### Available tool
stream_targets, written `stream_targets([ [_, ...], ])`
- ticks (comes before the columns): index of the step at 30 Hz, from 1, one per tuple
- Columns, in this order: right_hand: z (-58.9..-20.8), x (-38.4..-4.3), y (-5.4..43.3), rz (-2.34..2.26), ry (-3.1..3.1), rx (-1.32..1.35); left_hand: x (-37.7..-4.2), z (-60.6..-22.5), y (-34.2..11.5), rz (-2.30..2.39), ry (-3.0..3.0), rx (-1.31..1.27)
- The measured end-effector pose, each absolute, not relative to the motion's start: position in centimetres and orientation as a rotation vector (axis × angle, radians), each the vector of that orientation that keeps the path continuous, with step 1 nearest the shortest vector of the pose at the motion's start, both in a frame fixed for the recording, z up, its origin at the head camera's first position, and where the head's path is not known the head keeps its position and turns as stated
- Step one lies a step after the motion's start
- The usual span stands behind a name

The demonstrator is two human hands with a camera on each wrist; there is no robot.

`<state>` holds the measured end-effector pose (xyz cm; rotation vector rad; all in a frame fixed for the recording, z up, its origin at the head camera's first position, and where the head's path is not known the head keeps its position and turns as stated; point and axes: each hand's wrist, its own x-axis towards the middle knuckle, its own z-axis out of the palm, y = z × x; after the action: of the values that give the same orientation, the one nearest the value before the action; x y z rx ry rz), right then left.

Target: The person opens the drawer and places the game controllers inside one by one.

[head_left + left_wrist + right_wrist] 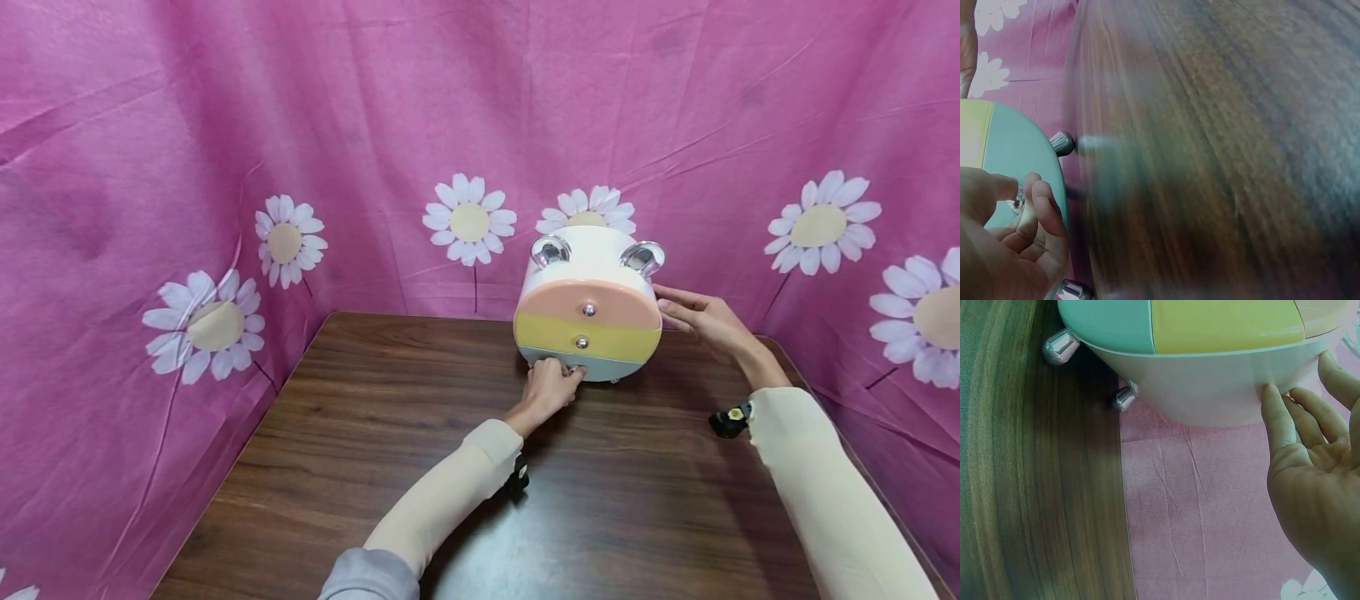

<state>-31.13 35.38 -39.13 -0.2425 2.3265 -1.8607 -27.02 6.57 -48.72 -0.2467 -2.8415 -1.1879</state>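
A small rounded drawer box (pixel 596 254) with a white body and two shiny ear-like pieces on top stands near the table's back edge. Its front is banded: a peach drawer (pixel 622 302), a yellow drawer (pixel 547 332) and a pale blue-green drawer (pixel 618 368) lowest. My left hand (pixel 549 390) is at the lowest drawer, thumb and fingers pinching its small shiny knob (pixel 1017 201), which they partly cover. At the box's right side, my right hand (pixel 708 327) rests fairly straight fingertips against the white wall (pixel 1210 387). All three drawer fronts sit flush.
Silvery feet (pixel 1062 347) hold the box above the brown wood-grain table (pixel 360 400). A pink curtain (pixel 390 108) with white daisies hangs close behind the table and along both sides. Small black devices (pixel 729 422) are worn at both wrists.
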Motion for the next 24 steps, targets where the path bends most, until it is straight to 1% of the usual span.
stream_targets([
  [6, -39.4, -31.4, 35.3, -1.968, 2.213, -0.318, -27.2, -48.7, 6.3, -1.189, -2.845, -0.312],
  [14, -39.2, -31.5, 34.9, -1.849, 2.349, -0.244, -27.5, -48.7, 5.9, -1.121, -2.854, -0.354],
  [19, -39.2, -31.5, 34.8, -1.818, 2.355, -0.248, -27.5, -48.7, 5.7, -1.114, -2.875, -0.336],
  [24, -39.1, -31.2, 35.2, -1.774, 2.394, -0.233, -27.4, -48.3, 5.5, -1.158, -2.888, -0.384],
])
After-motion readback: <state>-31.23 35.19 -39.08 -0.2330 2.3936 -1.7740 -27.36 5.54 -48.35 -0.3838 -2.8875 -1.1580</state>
